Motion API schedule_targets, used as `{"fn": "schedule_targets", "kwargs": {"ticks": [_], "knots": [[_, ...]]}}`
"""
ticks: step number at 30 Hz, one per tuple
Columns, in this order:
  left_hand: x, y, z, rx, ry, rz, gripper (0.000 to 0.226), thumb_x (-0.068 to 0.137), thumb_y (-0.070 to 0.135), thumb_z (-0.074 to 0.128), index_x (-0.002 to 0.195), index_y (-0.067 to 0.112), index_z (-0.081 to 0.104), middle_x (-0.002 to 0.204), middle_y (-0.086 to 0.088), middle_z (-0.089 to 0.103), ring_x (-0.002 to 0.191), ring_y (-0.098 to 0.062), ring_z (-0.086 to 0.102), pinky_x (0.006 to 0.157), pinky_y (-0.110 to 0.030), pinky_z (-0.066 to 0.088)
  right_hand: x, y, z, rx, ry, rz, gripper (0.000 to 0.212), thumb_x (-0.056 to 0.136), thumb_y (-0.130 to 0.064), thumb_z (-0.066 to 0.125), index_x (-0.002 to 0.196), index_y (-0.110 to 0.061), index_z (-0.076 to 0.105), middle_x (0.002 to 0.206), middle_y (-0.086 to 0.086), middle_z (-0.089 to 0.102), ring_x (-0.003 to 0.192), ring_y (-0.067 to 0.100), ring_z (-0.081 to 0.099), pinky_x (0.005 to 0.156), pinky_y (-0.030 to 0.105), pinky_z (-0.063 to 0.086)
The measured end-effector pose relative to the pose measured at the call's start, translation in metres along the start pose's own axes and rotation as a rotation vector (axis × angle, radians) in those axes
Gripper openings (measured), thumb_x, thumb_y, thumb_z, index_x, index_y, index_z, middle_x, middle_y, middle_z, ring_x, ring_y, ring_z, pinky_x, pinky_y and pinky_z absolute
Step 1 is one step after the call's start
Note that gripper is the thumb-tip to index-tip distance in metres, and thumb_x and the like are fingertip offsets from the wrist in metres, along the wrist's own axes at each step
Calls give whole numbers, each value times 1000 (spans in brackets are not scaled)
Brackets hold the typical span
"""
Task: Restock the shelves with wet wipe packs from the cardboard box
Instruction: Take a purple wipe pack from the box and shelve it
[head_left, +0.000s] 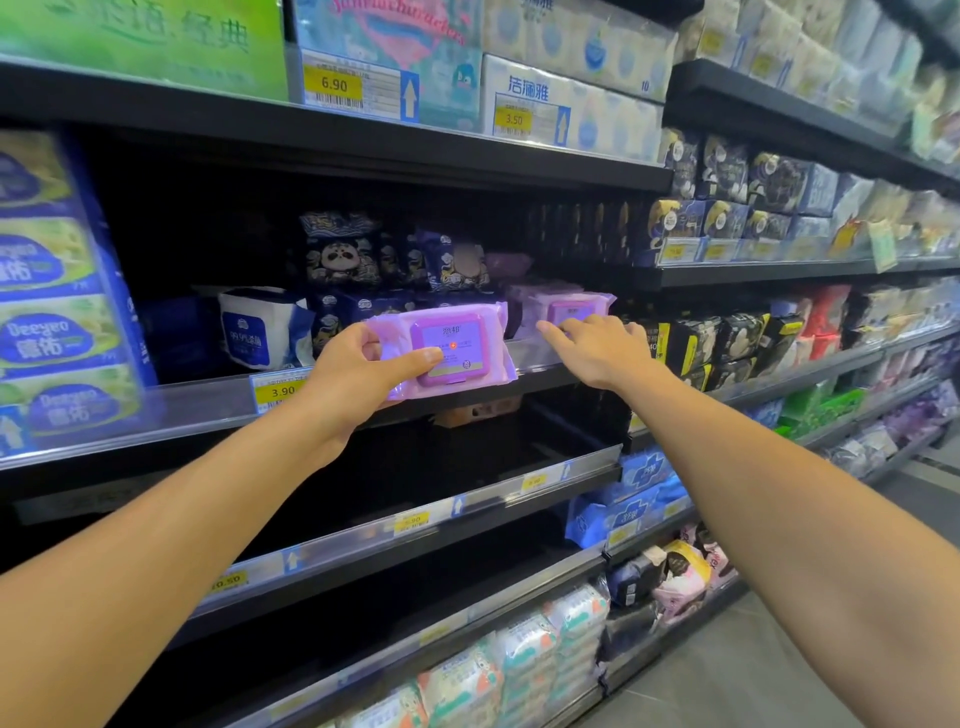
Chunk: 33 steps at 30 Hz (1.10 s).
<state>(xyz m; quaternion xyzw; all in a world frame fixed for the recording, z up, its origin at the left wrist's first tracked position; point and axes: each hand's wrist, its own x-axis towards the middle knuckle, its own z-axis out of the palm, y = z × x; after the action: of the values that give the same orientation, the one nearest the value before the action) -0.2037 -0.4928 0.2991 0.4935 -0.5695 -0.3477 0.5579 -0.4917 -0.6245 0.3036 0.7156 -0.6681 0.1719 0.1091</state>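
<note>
The left hand (363, 371) holds a flat purple plastic wet wipe pack with a square purple flip lid (441, 351) in front of the dark shelf (545, 358) at chest height; the thumb lies across the lid face and the other fingers (345, 338) wrap behind the pack's left end, so the grip is closed around it. The pack is tilted slightly, its lower edge level with the shelf's clear plastic price rail (208, 402), and it has not been set down on the shelf. The right hand (597, 353) reaches palm down to a second purple wet wipe pack (569, 306) already lying on the shelf just to the right; its fingers are spread and loosely extended, the tips touching that pack's front edge without gripping it. Behind both packs stand dark blue panda-print tissue packs (343, 260), and a white and blue pouch (254, 332) sits to the left. A yellow price tag reading 3.90 (282, 391) is clipped on the rail below
</note>
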Motion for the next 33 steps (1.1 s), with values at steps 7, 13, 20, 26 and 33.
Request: {"fn": "schedule_targets", "kwargs": {"ticks": [7,13,20,26,33], "knots": [[2,-4,-1,11,1,-1,45,77,40,88,113,30,62,118,10,68,115,-10,65,101,-42,56,12,2,0,87,-77,45,77,101,-70,3,152,-33,49,162,15,41,149,38,33,122,65,9],[-1,0,3,18,10,14,34,82,34,85,103,32,59,108,16,64,107,-3,63,100,-40,56,3,3,-2,97,63,9,65,105,-62,20,125,-23,69,142,13,60,134,36,49,118,59,25],[-6,13,10,4,38,-5,43,80,30,88,116,23,65,115,7,70,110,-13,68,100,-43,57,-42,-23,-29,810,151,-2,44,106,-45,45,108,-10,73,105,6,74,96,27,66,88,41,51],[-11,31,43,29,22,62,45,80,32,88,120,26,67,111,6,74,103,-10,71,83,-28,57,-81,-25,-56,1029,49,-52,40,108,-39,47,111,-11,76,107,-1,74,77,7,57,65,14,43],[1,53,82,141,183,113,67,78,44,87,126,17,49,105,6,56,94,-10,59,75,-27,48,-86,-4,-77,1121,135,-76,18,105,-26,61,115,-18,73,97,2,76,78,8,68,67,22,56]]}}
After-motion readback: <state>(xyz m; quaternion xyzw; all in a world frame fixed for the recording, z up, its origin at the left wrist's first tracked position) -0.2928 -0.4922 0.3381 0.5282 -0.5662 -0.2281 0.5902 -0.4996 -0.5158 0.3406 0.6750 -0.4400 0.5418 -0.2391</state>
